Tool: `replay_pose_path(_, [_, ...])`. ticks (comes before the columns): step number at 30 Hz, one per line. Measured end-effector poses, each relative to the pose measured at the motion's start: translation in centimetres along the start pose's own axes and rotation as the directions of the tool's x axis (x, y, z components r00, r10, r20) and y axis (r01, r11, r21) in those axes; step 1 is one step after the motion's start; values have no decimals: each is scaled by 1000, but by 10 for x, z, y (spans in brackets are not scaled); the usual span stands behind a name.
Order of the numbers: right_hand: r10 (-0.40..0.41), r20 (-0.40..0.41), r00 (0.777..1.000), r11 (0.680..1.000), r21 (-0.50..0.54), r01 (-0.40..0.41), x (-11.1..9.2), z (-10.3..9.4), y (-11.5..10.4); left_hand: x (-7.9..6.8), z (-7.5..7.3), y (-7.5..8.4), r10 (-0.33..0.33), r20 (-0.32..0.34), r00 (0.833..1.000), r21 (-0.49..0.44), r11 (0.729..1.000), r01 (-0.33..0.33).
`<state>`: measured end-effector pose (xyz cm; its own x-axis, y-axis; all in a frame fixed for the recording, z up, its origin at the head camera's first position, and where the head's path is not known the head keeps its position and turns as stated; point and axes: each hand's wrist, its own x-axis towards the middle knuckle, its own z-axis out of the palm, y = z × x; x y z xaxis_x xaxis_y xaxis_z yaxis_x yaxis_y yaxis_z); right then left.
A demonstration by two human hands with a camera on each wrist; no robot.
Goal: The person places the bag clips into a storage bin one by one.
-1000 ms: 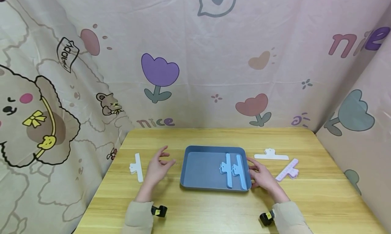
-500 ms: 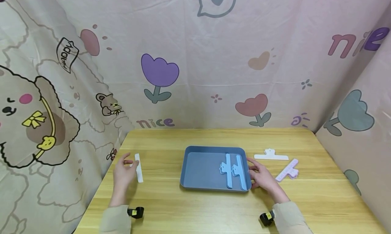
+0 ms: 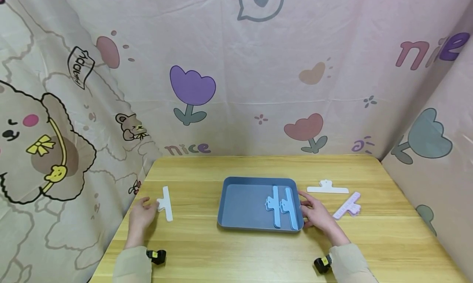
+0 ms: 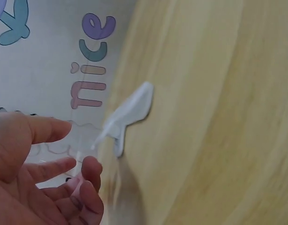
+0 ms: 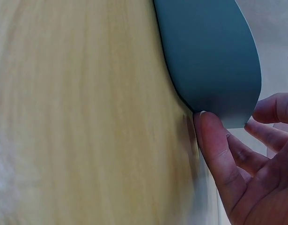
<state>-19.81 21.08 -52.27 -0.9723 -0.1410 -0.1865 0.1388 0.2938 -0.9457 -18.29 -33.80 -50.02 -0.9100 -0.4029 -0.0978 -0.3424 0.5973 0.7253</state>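
Note:
In the head view my left hand (image 3: 142, 215) is at the left of the table, its fingertips right at the handle of a white bulldog clip (image 3: 168, 204). The left wrist view shows thumb and fingers spread apart, bent loosely, with the white clip (image 4: 129, 110) just beyond them. My right hand (image 3: 315, 211) holds the right end of a shallow blue-grey tray (image 3: 240, 227); in the right wrist view the thumb presses low on the tray's wall (image 5: 214, 56) and the other fingers are at its rim. Two light blue clips (image 3: 276, 207) lie side by side in the tray's right part.
Right of the tray lie another white clip (image 3: 328, 189) and a pale purple clip (image 3: 347, 205). All stand on a wooden table (image 3: 258, 258). A printed curtain (image 3: 240, 69) hangs behind it and along both sides.
My left hand has moved left from beside the tray, over the white clip, to the clip's left side. My right hand and the tray have stayed in place.

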Motion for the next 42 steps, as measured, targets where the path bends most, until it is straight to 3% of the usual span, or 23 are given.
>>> replay_pose_path(4, [-1,-1,1000,1000,-2,1,0,0,0,4,4,-5,-2,11,1000,-21,1000,2])
replay_pose_path(9, [-4,-3,1000,1000,0,4,0,1,0,8,7,-10,-6,13,1000,-117,993,8])
replay_pose_path(19, [-7,-2,1000,1000,-1,7,0,0,0,11,9,-13,-70,73,995,-321,943,90])
replay_pose_path(42, [2,-5,1000,1000,-5,-2,1,1,0,10,16,-6,-85,30,996,-372,924,90])
